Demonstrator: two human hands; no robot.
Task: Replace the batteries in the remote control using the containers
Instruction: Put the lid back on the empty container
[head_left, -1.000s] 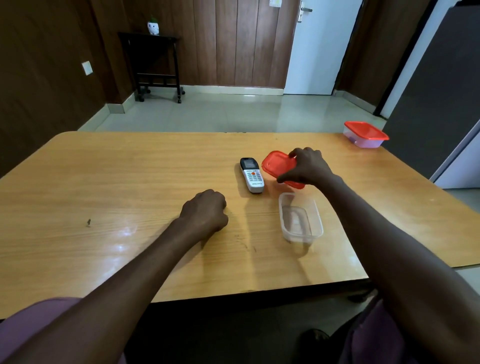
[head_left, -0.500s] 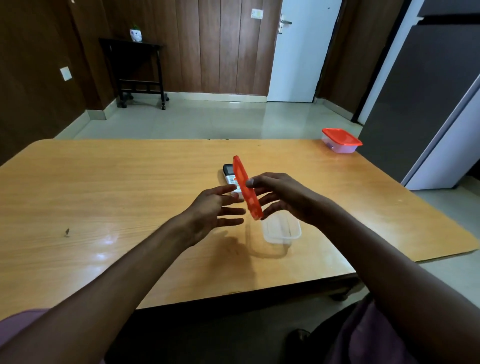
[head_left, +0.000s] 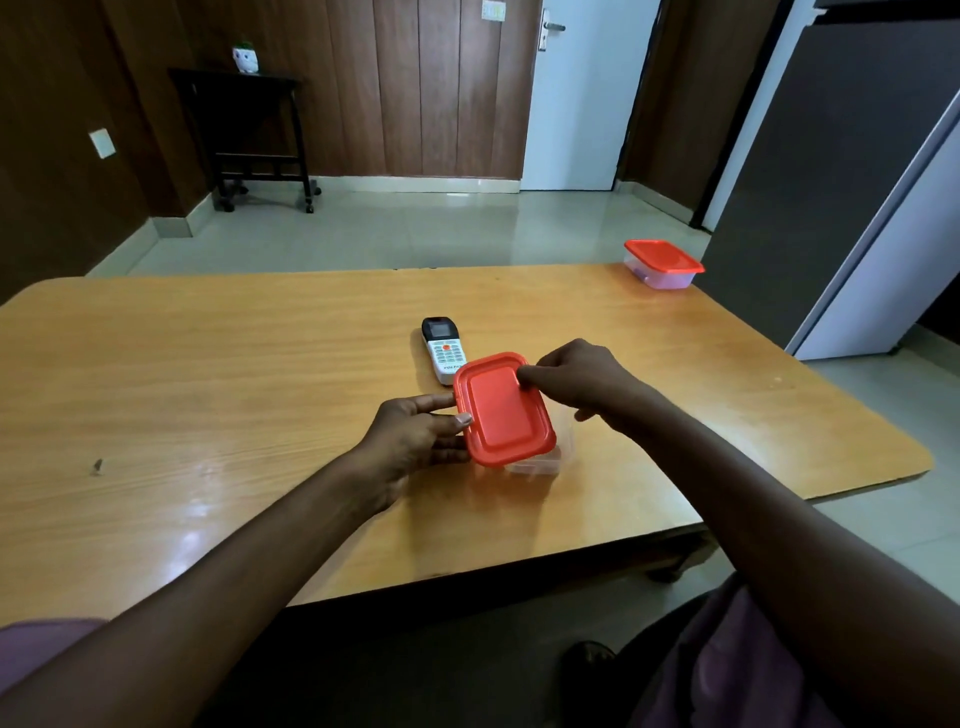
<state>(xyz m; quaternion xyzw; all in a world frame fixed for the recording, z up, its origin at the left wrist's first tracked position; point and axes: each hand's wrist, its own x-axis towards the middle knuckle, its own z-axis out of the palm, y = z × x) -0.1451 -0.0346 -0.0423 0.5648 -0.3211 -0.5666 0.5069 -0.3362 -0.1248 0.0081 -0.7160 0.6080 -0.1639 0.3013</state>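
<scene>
Lid (head_left: 503, 410) now flat between both hands

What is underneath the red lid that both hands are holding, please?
Under the red lid sits a clear tub on the table; the lid hides its inside.

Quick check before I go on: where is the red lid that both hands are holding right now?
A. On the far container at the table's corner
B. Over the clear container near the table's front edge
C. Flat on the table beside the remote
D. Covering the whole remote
B: the red lid, pinched by the left hand and right hand, sits over the clear container, apparently not yet pressed shut.
</scene>
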